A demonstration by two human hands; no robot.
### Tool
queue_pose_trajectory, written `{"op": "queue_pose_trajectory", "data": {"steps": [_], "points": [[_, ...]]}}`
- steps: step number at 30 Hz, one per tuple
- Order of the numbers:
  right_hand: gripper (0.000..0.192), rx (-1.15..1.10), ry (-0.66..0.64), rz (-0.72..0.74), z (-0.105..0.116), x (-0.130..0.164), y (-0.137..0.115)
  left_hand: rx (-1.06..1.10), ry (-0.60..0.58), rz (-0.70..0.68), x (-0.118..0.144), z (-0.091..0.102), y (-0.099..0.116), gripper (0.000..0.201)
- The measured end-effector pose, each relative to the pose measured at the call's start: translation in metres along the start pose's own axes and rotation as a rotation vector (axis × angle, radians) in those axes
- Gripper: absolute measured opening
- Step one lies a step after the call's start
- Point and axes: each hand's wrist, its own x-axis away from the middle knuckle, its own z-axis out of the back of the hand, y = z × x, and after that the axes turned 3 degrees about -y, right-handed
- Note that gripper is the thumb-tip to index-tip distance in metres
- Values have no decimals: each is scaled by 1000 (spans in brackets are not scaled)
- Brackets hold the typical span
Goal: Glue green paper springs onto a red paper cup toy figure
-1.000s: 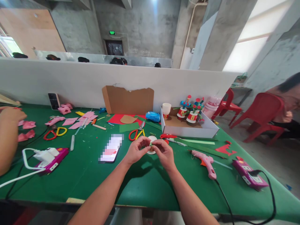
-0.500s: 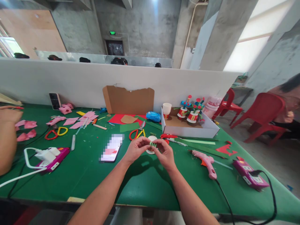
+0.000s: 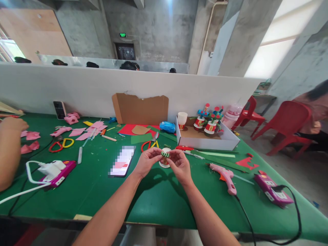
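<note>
Between my two hands is a small green folded paper spring point(image 3: 165, 154), its zigzag pleats showing. The thumb and fingers of my left hand point(image 3: 148, 162) pinch its left end. My right hand point(image 3: 180, 165) pinches the other end. Just behind and below it stands a small paper cup point(image 3: 164, 164) with a white rim, partly covered by my fingers. A second green paper spring point(image 3: 167, 146) shows beyond the cup. Scissors with red and yellow handles point(image 3: 150, 145) lie open behind my left hand.
A phone point(image 3: 122, 162) lies left of my hands. To the right are a pink glue gun point(image 3: 224, 176) with its cord and a power strip point(image 3: 273, 191). A white box point(image 3: 208, 142) holds decorated cups. At far left is another person's arm point(image 3: 10, 153).
The paper spring has moved slightly left and up and looks more squeezed together and turned. Both my hands stay over the cup. The other person's hand at far left has shifted.
</note>
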Motion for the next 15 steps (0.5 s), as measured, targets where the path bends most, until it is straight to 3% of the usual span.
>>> {"op": "queue_pose_trajectory", "data": {"steps": [4, 15], "points": [[24, -7, 3, -24, 1, -1, 0, 37, 32, 5, -1, 2, 0, 31], [26, 44, 23, -28, 1, -1, -2, -107, 2, -13, 1, 3, 1, 32]]}}
